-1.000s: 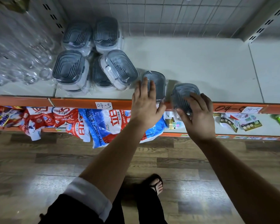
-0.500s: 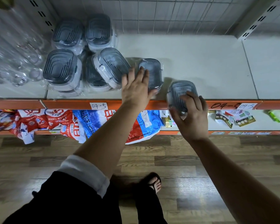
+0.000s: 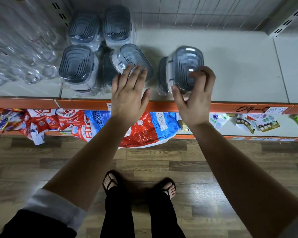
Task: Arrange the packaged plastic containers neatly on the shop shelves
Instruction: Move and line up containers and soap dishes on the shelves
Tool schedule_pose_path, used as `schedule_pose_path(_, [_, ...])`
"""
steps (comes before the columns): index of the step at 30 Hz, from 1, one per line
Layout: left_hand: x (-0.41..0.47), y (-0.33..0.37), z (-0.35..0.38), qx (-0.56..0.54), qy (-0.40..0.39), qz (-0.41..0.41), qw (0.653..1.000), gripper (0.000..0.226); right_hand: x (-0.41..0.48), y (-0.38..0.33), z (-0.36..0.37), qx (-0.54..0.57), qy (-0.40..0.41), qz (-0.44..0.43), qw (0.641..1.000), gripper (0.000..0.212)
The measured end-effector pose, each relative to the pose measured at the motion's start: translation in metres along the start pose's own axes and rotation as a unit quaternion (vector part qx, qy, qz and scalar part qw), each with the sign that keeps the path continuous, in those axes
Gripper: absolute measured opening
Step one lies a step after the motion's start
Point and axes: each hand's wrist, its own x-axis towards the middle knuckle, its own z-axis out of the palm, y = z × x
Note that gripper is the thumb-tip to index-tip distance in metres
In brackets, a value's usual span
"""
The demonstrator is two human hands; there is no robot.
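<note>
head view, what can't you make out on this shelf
- Second container, head view: mostly hidden by the held container and right hand.
- Shelf label, head view: mostly behind the left hand; writing unreadable.
- Clear glassware, head view: blurred, pieces uncountable.

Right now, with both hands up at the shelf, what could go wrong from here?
1. The right hand grips a wrapped container close to the orange shelf edge; let go there, it may tip off onto the floor.
2. Beside it, a container standing on edge could fall over if bumped.
3. The tilted container at the left hand leans on its neighbours; a push might slide it or upset the cluster.
</note>
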Motion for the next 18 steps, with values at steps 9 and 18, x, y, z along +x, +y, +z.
schedule_pose_path(9, [-0.007,-0.016,-0.004,-0.022,0.022,0.005,1.000,0.053,0.011,0.002,0.021,-0.093,-0.092,0.052,0.990,0.058])
schedule_pose_path(18, [-0.011,-0.026,-0.005,-0.018,0.018,-0.007,1.000,0.053,-0.012,-0.006,0.022,-0.128,-0.062,0.039,0.989,0.063])
